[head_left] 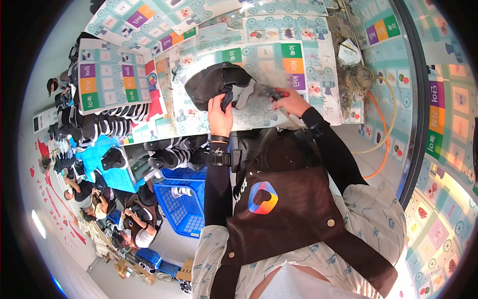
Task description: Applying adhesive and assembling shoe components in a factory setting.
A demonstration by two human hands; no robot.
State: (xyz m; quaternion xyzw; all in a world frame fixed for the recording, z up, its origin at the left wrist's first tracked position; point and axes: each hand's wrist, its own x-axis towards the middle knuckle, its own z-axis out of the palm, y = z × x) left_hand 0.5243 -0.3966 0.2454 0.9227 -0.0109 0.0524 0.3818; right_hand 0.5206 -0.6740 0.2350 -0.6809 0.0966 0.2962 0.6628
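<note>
On the covered worktable lies a dark grey, cap-like fabric piece with a lighter grey inner part folded out on its right side. My left hand is closed on its near edge, pinching a dark fold between thumb and fingers. To the right, my right hand is closed around a small black-and-red hand tool. Its front end points left at the fabric, apart from it; the exact kind is unclear. Grey lint is scattered over the printed table cover between the two hands.
Stacked black-and-white fabric pieces and a printed board stand at left. Blue baskets sit below the table edge. Yellow and orange hoses hang at right beside a lint clump. Several people work at lower left.
</note>
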